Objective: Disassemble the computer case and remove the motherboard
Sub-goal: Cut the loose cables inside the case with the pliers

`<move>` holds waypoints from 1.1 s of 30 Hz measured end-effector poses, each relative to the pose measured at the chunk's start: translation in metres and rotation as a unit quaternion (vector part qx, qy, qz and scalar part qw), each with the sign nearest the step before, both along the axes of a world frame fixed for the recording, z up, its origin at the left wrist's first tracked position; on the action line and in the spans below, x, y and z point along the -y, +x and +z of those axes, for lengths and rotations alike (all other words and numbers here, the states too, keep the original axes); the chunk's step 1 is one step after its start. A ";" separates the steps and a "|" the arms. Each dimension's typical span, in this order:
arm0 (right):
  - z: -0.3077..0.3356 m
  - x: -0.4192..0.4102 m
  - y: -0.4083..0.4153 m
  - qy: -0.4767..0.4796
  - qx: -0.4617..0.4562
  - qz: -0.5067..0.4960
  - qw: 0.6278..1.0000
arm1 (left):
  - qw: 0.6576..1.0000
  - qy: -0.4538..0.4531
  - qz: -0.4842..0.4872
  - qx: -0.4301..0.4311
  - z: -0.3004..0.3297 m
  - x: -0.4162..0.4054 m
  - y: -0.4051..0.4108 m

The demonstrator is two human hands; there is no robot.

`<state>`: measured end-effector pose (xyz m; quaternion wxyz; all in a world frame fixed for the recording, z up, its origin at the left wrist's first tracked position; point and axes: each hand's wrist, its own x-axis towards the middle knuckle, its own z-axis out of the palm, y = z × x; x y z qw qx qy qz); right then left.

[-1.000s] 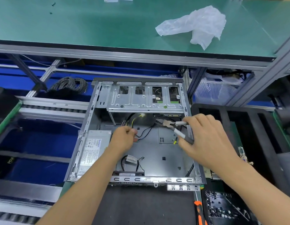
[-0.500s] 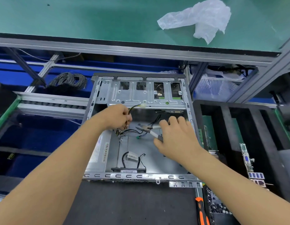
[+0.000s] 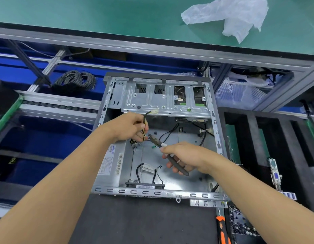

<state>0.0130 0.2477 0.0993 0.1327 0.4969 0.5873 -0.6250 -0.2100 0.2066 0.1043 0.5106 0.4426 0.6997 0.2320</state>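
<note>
The open metal computer case (image 3: 170, 192) lies on a dark mat, its floor bare of any board. My left hand (image 3: 129, 127) grips a black-and-yellow power cable bundle (image 3: 145, 120) with a white plug at its upper end, lifted above the power supply (image 3: 110, 161) at the case's left. My right hand (image 3: 184, 157) holds side cutters (image 3: 159, 143) by their grey handles. The cutter jaws point up-left, right beside the cable below my left fingers. Thin black wires (image 3: 149, 171) lie loose on the case floor.
A drive cage (image 3: 163, 101) spans the case's far end. A black foam tray (image 3: 258, 138) holding boards stands to the right. An orange-handled tool (image 3: 223, 231) and a screw tray (image 3: 240, 224) lie at bottom right. A plastic bag (image 3: 232, 16) sits on the green shelf, a cable coil (image 3: 75, 81) at left.
My left hand has lifted the cable bundle up from the case floor. My right hand has brought the cutters leftward and down, so the jaws now sit against the cable.
</note>
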 end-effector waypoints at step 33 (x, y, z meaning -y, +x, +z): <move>0.005 -0.002 -0.004 -0.101 0.023 0.026 0.994 | 1.000 0.019 -0.017 -0.004 -0.002 -0.001 0.004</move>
